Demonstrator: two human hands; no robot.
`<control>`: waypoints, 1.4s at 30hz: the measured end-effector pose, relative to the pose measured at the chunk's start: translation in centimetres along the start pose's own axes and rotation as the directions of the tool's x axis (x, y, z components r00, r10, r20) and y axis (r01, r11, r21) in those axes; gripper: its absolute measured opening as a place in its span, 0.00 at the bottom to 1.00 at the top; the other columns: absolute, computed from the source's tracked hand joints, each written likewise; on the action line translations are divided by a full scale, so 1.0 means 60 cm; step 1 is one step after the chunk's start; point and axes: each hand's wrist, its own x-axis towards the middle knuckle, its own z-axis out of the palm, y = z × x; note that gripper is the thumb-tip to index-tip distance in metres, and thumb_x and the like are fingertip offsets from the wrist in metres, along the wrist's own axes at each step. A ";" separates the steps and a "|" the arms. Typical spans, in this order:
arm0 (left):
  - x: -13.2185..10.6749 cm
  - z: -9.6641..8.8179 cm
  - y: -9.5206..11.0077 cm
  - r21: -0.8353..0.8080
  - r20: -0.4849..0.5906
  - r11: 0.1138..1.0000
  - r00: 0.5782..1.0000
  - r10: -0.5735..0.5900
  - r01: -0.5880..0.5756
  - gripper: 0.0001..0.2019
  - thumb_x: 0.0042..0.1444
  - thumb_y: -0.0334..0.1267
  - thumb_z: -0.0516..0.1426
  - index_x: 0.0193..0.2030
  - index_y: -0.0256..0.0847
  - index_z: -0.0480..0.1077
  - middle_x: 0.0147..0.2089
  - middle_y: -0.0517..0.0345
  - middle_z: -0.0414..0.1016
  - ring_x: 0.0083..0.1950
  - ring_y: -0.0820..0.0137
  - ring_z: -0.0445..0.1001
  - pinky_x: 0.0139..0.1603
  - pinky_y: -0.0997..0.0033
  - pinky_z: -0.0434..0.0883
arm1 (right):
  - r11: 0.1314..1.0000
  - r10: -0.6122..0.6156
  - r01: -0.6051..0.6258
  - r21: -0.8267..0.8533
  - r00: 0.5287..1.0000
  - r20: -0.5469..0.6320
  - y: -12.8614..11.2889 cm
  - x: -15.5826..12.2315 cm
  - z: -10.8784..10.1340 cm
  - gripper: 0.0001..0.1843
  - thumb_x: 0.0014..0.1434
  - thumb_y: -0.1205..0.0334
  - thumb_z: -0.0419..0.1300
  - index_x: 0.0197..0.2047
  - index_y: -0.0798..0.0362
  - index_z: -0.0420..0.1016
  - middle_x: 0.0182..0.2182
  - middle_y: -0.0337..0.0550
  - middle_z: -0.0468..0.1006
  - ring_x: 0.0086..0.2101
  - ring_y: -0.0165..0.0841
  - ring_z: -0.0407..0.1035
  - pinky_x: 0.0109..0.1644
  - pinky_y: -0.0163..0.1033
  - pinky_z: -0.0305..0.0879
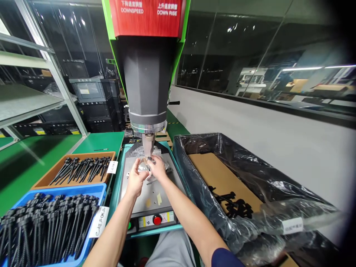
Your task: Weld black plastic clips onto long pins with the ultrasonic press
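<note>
Head view showed the left hand (135, 180) and right hand (157, 167) pinching a small clear part (144, 165) under the welder horn (148, 143). Judging by the scene, the brown tray (44, 180) held unprocessed black rods (80, 168), while few finished ones (232, 204) lay in the lined box (250, 174).

Both hands (146, 172) hold clear part (144, 165) under press horn (148, 144).

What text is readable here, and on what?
"DOWNSPEED" on the red panel, Chinese above it.
"DOWN RISE" on the same panel, Chinese above it.
"OK" on the blue bin tag; its other characters blurred.
Brown tray tag, box label, button stickers: too small.
</note>
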 end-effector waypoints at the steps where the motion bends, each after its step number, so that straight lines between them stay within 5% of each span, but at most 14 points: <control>1: 0.002 0.000 0.002 -0.001 -0.002 1.000 1.000 -0.006 0.006 0.44 0.41 0.30 0.65 0.67 0.45 0.57 0.74 0.42 0.44 0.35 0.78 0.75 0.34 0.76 0.74 | 1.000 0.003 -0.003 0.018 1.000 -0.008 -0.003 0.005 0.000 0.13 0.54 0.61 0.61 0.43 0.51 0.79 0.45 0.49 0.76 0.49 0.41 0.69 0.58 0.47 0.64; 8: 0.004 -0.005 0.016 -0.023 -0.038 0.999 0.999 -0.038 0.037 0.44 0.38 0.27 0.64 0.66 0.45 0.60 0.74 0.43 0.46 0.29 0.81 0.74 0.30 0.76 0.74 | 0.976 -0.036 0.058 0.210 0.994 -0.107 -0.026 -0.018 -0.025 0.12 0.53 0.58 0.62 0.41 0.51 0.75 0.45 0.48 0.77 0.48 0.41 0.70 0.56 0.48 0.64; 15: -0.008 -0.020 -0.001 0.027 -0.035 0.997 0.997 -0.070 0.071 0.43 0.39 0.27 0.63 0.66 0.45 0.59 0.72 0.41 0.50 0.32 0.77 0.75 0.31 0.74 0.74 | 0.822 0.229 -0.202 0.533 0.973 0.015 -0.013 -0.157 -0.081 0.14 0.53 0.56 0.66 0.39 0.52 0.70 0.35 0.43 0.78 0.37 0.35 0.73 0.45 0.42 0.68; 21: -0.031 -0.044 -0.018 0.068 0.002 0.995 0.998 -0.068 0.068 0.44 0.45 0.33 0.64 0.69 0.53 0.52 0.70 0.40 0.56 0.36 0.73 0.77 0.38 0.68 0.75 | 0.723 0.353 -0.394 0.568 0.917 0.186 -0.018 -0.229 -0.123 0.23 0.49 0.53 0.70 0.45 0.53 0.73 0.34 0.43 0.79 0.34 0.35 0.73 0.41 0.42 0.70; 24: -0.065 -0.066 -0.038 0.167 -0.109 0.983 0.992 -0.056 0.073 0.40 0.50 0.38 0.64 0.69 0.52 0.54 0.69 0.43 0.58 0.47 0.66 0.77 0.46 0.64 0.75 | 0.753 0.322 -0.396 0.525 0.918 0.230 -0.033 -0.233 -0.137 0.23 0.47 0.54 0.71 0.45 0.53 0.75 0.35 0.44 0.80 0.35 0.36 0.73 0.43 0.42 0.70; 27: -0.119 -0.082 -0.058 0.352 -0.271 0.936 0.956 0.113 -0.011 0.30 0.53 0.40 0.62 0.63 0.45 0.63 0.64 0.44 0.64 0.56 0.62 0.72 0.53 0.61 0.71 | 0.791 0.245 -0.338 0.511 0.939 0.242 -0.053 -0.235 -0.139 0.21 0.45 0.56 0.73 0.42 0.52 0.76 0.33 0.42 0.79 0.34 0.34 0.72 0.42 0.41 0.69; 29: -0.156 -0.083 -0.063 0.435 -0.207 0.899 0.965 0.159 -0.055 0.24 0.54 0.41 0.61 0.58 0.43 0.67 0.59 0.45 0.70 0.55 0.62 0.72 0.52 0.61 0.71 | 0.800 0.186 -0.297 0.522 0.949 0.256 -0.068 -0.237 -0.133 0.20 0.44 0.56 0.73 0.40 0.51 0.75 0.32 0.40 0.78 0.33 0.33 0.71 0.41 0.40 0.69; 31: -0.185 -0.077 -0.060 0.473 -0.018 0.877 0.994 0.105 -0.084 0.20 0.54 0.41 0.61 0.54 0.42 0.71 0.53 0.48 0.73 0.50 0.63 0.74 0.49 0.63 0.72 | 0.779 0.159 -0.301 0.550 0.943 0.291 -0.082 -0.239 -0.122 0.20 0.43 0.55 0.74 0.39 0.50 0.74 0.31 0.39 0.78 0.33 0.33 0.71 0.41 0.40 0.70; 34: -0.207 -0.069 -0.047 0.556 0.196 0.821 0.980 0.022 -0.129 0.10 0.55 0.42 0.61 0.40 0.42 0.76 0.39 0.53 0.77 0.38 0.66 0.74 0.42 0.68 0.71 | 0.696 0.208 -0.383 0.607 0.917 0.340 -0.098 -0.240 -0.102 0.22 0.43 0.51 0.73 0.39 0.50 0.73 0.32 0.39 0.77 0.32 0.34 0.72 0.39 0.40 0.71; 37: -0.213 -0.071 -0.037 0.589 0.167 0.805 0.985 -0.035 -0.071 0.12 0.56 0.46 0.59 0.31 0.41 0.76 0.26 0.57 0.73 0.30 0.68 0.69 0.34 0.70 0.68 | 0.622 0.272 -0.445 0.644 0.894 0.355 -0.104 -0.234 -0.087 0.25 0.44 0.48 0.72 0.43 0.50 0.73 0.36 0.43 0.79 0.34 0.36 0.74 0.40 0.42 0.73; 42: -0.214 -0.082 -0.031 0.422 0.051 0.893 0.979 -0.196 0.157 0.14 0.55 0.49 0.60 0.38 0.40 0.77 0.28 0.57 0.76 0.30 0.67 0.73 0.33 0.70 0.69 | 0.650 0.228 -0.515 0.559 0.834 0.503 -0.096 -0.237 -0.078 0.26 0.48 0.48 0.70 0.47 0.53 0.77 0.42 0.48 0.81 0.44 0.42 0.75 0.51 0.47 0.70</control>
